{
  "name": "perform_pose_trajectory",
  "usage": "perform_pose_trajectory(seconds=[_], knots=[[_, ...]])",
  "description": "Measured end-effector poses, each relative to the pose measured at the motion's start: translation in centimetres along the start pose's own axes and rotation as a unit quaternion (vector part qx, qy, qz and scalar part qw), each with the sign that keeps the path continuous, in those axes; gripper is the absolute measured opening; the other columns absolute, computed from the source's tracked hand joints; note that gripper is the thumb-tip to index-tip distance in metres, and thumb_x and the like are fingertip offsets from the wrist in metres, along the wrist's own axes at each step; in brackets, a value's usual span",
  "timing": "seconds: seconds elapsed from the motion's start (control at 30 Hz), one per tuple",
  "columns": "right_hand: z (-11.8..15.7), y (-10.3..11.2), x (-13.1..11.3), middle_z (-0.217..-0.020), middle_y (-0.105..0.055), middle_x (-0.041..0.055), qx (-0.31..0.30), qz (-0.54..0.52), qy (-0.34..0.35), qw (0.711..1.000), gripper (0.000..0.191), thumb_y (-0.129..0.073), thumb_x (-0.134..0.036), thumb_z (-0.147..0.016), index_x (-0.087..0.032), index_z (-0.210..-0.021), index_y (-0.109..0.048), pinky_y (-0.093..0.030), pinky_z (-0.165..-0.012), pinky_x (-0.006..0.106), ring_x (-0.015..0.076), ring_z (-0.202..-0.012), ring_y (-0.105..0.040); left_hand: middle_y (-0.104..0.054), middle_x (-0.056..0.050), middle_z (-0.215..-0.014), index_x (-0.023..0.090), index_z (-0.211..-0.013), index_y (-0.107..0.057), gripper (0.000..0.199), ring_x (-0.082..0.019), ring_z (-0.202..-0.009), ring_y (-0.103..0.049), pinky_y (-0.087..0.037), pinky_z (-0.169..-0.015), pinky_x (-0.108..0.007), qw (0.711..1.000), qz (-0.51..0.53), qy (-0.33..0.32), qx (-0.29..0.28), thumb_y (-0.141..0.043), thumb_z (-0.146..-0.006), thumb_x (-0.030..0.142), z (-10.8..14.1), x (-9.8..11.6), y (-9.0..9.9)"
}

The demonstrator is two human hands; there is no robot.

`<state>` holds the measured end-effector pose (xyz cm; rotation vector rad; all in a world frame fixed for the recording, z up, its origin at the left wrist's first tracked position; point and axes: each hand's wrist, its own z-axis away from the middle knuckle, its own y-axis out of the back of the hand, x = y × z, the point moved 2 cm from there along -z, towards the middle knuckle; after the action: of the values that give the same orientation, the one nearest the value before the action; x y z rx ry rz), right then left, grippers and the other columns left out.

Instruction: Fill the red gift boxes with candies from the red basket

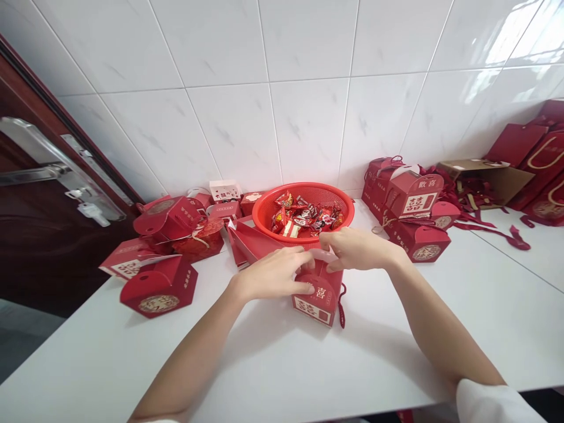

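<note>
Just in front of the basket, a small red gift box (315,299) with pale Chinese lettering sits on the white table. Its top flaps are between my two hands, and a dark red cord hangs from its right side. My left hand (279,273) has its thumb on the near flap and its fingers curled over the top, gripping the box. At the far right of the top, my right hand (352,248) pinches a pale flap edge. Behind them stands a red plastic basket (304,191) holding several wrapped candies (308,217).
Red boxes (170,288) are piled at the left, near a door with a handle (33,173). More boxes (414,197) are stacked at the right, beside an open cardboard box (506,182) of ribbons and red bags (544,158). A tiled wall rises behind the table (264,364).
</note>
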<state>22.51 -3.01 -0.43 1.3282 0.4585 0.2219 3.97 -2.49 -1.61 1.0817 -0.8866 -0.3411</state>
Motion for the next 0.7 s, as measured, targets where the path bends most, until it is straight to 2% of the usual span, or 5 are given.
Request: perform_pose_trajectory(seconds=[0.1,0.17,0.37,0.53,0.7], knots=[[0.1,-0.1,-0.2,-0.084,-0.068,0.0025,-0.022,-0.049,0.081,0.995,0.013,-0.068,-0.027,-0.082,-0.02,-0.092,-0.062,-0.032,-0.056,0.025,0.016,-0.071,-0.058,-0.058,-0.005,-0.105,0.021,-0.098,-0.055,0.035,-0.025,-0.095,-0.059,-0.044,-0.075,-0.033,0.999,0.001,0.047,0.027,-0.072,-0.079,0.045,-0.2,-0.2,-0.3],[0.0,-0.3,-0.2,-0.082,-0.069,0.0026,-0.04,-0.062,0.094,0.993,0.014,-0.067,-0.027,-0.083,-0.02,-0.094,-0.067,-0.034,-0.056,0.025,0.0156,-0.07,-0.059,-0.055,-0.005,-0.106,0.022,-0.097,-0.052,0.037,-0.025,-0.095,-0.058,-0.046,-0.077,-0.033,0.998,0.016,0.056,0.03,-0.073,-0.077,0.046,-0.4,-0.4,-0.5],[0.1,-0.5,0.4,-0.08,-0.071,0.0032,-0.087,-0.117,0.127,0.981,0.013,-0.066,-0.025,-0.083,-0.018,-0.092,-0.072,-0.04,-0.058,0.024,0.0149,-0.068,-0.062,-0.057,-0.005,-0.117,0.023,-0.109,-0.057,0.038,-0.025,-0.107,-0.057,-0.047,-0.088,-0.034,0.996,0.088,-0.025,0.005,-0.072,-0.08,0.044,-1.2,-1.3,-0.8],[0.0,0.1,3.4,-0.081,-0.072,0.0049,-0.088,-0.207,0.166,0.96,0.015,-0.062,-0.025,-0.085,-0.014,-0.084,-0.071,-0.05,-0.071,0.026,0.0149,-0.074,-0.065,-0.06,-0.007,-0.125,0.025,-0.118,-0.064,0.043,-0.028,-0.117,-0.056,-0.045,-0.093,-0.034,0.993,0.104,-0.007,-0.058,-0.069,-0.082,0.048,-1.7,-2.0,-1.1],[-0.4,-1.7,6.4,-0.083,-0.076,0.0057,-0.209,-0.298,0.172,0.915,0.031,-0.068,-0.042,-0.082,-0.012,-0.087,-0.077,-0.052,-0.08,0.027,0.0162,-0.081,-0.069,-0.057,-0.008,-0.119,0.026,-0.119,-0.063,0.05,-0.028,-0.11,-0.059,-0.049,-0.088,-0.034,0.993,0.093,0.048,-0.055,-0.068,-0.08,0.056,-1.7,-2.0,-1.2]])
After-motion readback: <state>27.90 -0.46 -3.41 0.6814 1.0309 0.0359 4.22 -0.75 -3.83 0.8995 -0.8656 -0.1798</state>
